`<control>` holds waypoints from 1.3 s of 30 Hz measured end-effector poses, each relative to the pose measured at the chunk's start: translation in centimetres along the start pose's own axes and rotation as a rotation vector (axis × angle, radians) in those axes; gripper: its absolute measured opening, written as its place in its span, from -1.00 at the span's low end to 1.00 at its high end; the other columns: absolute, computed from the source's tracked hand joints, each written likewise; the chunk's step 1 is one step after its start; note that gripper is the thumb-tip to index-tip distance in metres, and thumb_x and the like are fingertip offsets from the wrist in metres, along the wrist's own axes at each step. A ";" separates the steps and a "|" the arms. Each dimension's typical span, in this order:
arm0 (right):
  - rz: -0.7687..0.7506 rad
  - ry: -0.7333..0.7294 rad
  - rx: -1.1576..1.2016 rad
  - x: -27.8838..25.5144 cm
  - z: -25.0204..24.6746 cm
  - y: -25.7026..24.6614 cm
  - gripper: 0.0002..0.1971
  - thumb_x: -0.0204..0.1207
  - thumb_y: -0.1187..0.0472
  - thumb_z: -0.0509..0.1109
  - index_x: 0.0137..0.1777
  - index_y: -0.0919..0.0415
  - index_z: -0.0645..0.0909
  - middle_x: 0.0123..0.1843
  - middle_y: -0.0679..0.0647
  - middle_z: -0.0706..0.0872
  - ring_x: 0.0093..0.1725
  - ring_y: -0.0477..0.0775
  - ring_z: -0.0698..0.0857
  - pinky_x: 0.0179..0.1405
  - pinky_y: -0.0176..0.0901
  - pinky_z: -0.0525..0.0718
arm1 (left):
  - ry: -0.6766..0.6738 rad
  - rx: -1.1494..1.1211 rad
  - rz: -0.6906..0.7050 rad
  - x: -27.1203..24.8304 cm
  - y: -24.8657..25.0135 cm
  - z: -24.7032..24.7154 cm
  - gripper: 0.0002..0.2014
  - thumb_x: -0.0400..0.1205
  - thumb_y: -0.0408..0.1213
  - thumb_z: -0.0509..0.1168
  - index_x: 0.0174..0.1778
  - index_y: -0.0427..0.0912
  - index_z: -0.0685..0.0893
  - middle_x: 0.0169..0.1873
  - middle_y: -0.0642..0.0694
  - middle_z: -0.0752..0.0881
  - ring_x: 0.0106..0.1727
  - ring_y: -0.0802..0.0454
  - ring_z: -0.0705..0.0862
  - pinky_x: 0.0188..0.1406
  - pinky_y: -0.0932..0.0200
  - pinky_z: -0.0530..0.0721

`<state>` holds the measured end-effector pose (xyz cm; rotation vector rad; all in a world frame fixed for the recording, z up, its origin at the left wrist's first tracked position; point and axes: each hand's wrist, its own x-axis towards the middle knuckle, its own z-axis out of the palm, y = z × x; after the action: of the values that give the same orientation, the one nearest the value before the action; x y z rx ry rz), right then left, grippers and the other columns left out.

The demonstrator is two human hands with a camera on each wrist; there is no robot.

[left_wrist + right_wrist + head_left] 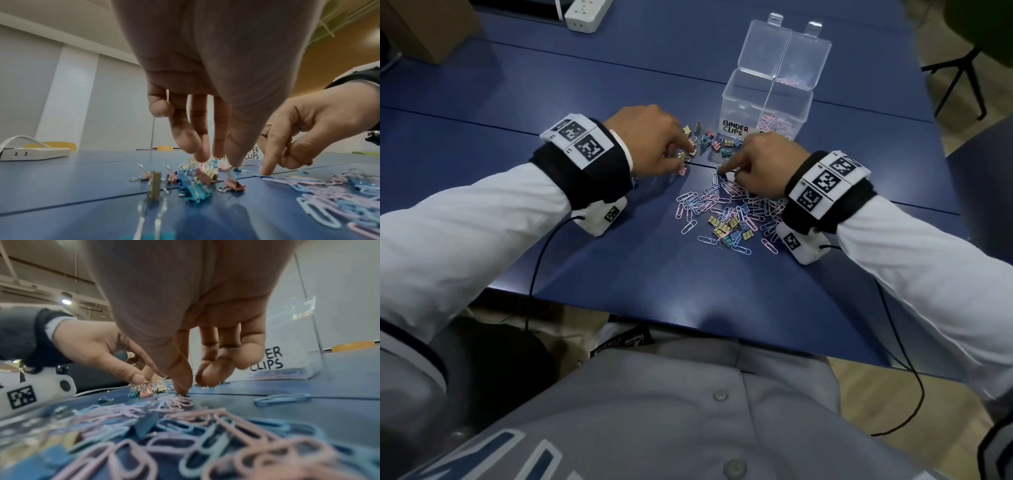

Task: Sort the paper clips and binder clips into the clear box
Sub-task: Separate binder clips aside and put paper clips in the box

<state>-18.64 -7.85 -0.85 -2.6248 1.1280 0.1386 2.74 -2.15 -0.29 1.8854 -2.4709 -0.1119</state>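
The clear box [736,99] stands open at the back of the blue table; its left half is marked BINDER CLIPS, and its right half holds paper clips [777,125]. Loose binder clips [714,142] lie just in front of it. My left hand [690,150] reaches down into them with fairly straight fingers [200,155], fingertips and thumb just above the clips, nothing pinched. Nearer me lies a mixed pile of paper clips [717,202] and binder clips [726,229]. My right hand [724,171] presses its index fingertip [183,388] on the table at the pile's far edge, other fingers curled.
A white power strip [585,13] lies at the far left of the table, and a cardboard box [424,31] stands beyond it. A dark stand's legs [962,78] are off the table's right edge. Cables hang from both wrist units over the table's near edge [688,322].
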 end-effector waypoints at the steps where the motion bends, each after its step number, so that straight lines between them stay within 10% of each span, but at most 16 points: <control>1: -0.003 0.014 0.021 -0.4 0.0 0.3 -0.64 0.55 0.27 0.27 0.18 -0.15 0.73 -0.14 -0.18 0.52 -0.17 -0.11 0.61 -0.19 -0.18 0.58 | 0.011 -0.012 0.001 -0.3 0.1 -0.1 -0.69 0.56 -0.04 0.32 0.23 0.13 0.70 -0.08 0.01 0.72 -0.02 -0.11 0.66 -0.24 0.13 0.52; 10: -0.106 -0.046 -0.059 -1.4 0.1 -0.2 -0.53 0.47 -0.11 0.43 0.37 -0.03 0.63 0.16 0.09 0.60 0.04 0.03 0.56 0.14 0.05 0.63 | -0.180 -0.088 -0.004 -1.5 3.3 0.8 -0.55 0.45 0.23 0.37 0.15 0.07 0.72 -0.21 0.15 0.79 -0.13 0.06 0.70 -0.17 0.16 0.63; 18: -0.020 0.022 -0.004 -2.0 0.3 0.1 -0.55 0.45 -0.04 0.51 0.31 0.07 0.68 0.09 0.02 0.66 -0.01 -0.07 0.53 0.07 -0.19 0.50 | -0.185 -0.110 -0.033 -1.3 3.6 0.7 -0.59 0.43 0.20 0.43 0.07 0.03 0.74 -0.21 0.13 0.79 -0.14 0.05 0.70 -0.18 0.17 0.63; 29: -0.048 0.021 -0.051 -2.1 0.6 -1.6 -0.81 0.46 0.33 0.38 -0.03 0.17 0.79 -0.08 0.12 0.82 -0.03 0.16 0.75 0.06 0.04 0.74 | -0.197 -0.144 -0.003 -0.2 4.6 0.8 -0.86 0.48 -0.07 0.46 -0.14 -0.04 0.76 -0.36 0.10 0.72 -0.25 0.08 0.68 -0.21 0.21 0.58; 39: 0.056 0.093 0.236 -2.7 -1.0 0.4 -0.91 0.46 0.22 0.50 -0.05 0.13 0.78 -0.23 -0.04 0.78 -0.22 -0.06 0.74 -0.07 -0.25 0.72 | -0.215 -0.143 0.026 0.1 5.3 0.9 -0.74 0.43 0.00 0.51 -0.07 -0.06 0.75 -0.33 0.09 0.71 -0.27 0.09 0.66 -0.11 0.15 0.69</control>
<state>-20.83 -6.47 0.55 -2.4137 1.1712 -0.1002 -2.42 -0.82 -0.76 1.8719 -2.5384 -0.5020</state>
